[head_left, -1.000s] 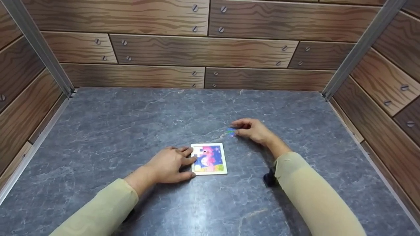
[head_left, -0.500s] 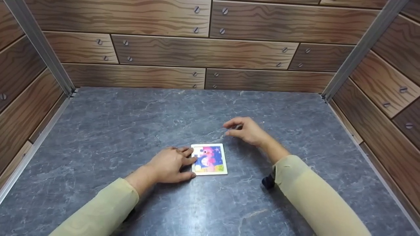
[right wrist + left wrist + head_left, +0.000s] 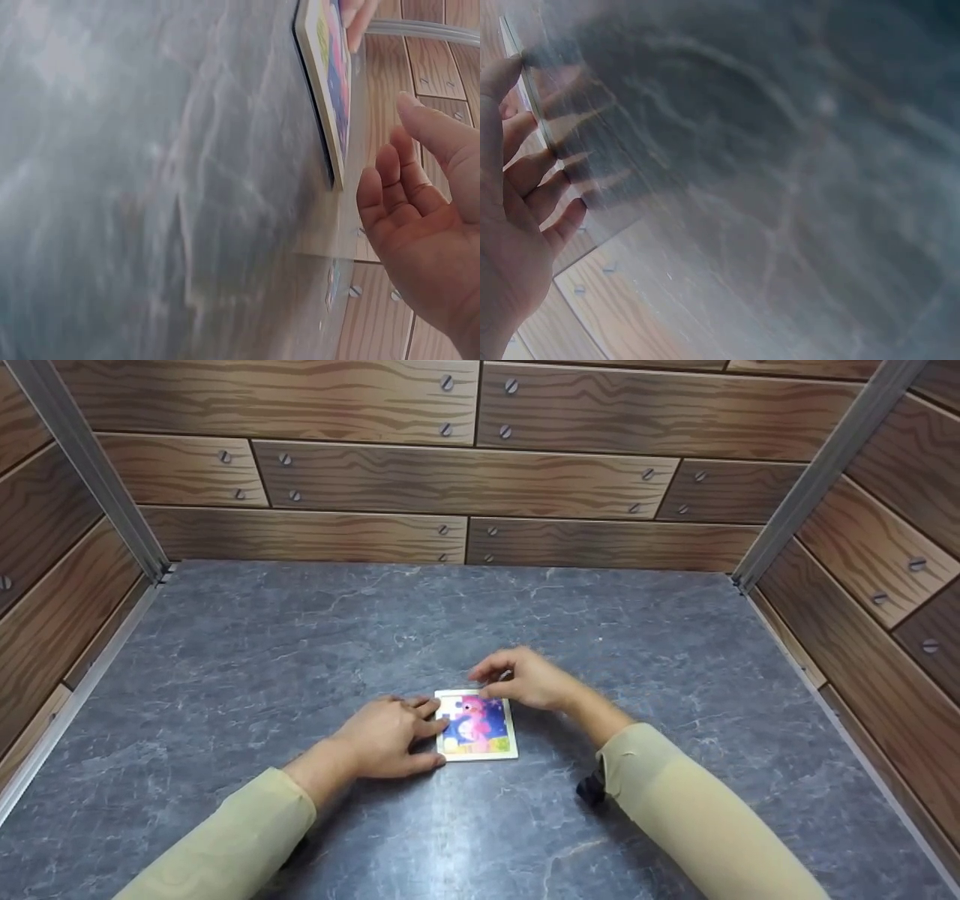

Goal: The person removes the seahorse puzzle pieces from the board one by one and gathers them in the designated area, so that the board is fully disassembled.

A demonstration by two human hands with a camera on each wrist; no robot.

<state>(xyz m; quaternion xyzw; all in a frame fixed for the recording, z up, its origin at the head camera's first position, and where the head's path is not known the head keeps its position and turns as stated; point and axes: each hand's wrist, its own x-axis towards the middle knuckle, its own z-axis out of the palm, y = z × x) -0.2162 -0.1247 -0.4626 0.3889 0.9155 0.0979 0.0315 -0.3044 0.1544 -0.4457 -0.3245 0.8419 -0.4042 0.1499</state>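
A small framed jigsaw puzzle (image 3: 480,729) with a pink animal on a blue ground lies on the grey table, pale gaps showing at its upper left. My left hand (image 3: 390,735) rests at its left side, fingertips on the frame and thumb at the near corner. In the left wrist view, the left fingers (image 3: 526,174) line the frame's edge. My right hand (image 3: 532,679) is over the puzzle's far right corner, thumb and forefinger brought together. The blue piece it took up is hidden by the fingers. In the right wrist view, the right hand (image 3: 427,195) is beside the puzzle frame (image 3: 324,97), fingers bent.
The marbled grey table (image 3: 300,637) surrounds the puzzle. Wood-print walls (image 3: 465,472) enclose the back and both sides, with metal posts (image 3: 832,472) at the corners. A dark device (image 3: 591,789) shows under the right sleeve.
The right hand has lifted the blue puzzle piece off the table and moved left and nearer, over the puzzle's far edge. The left hand has stayed in place.
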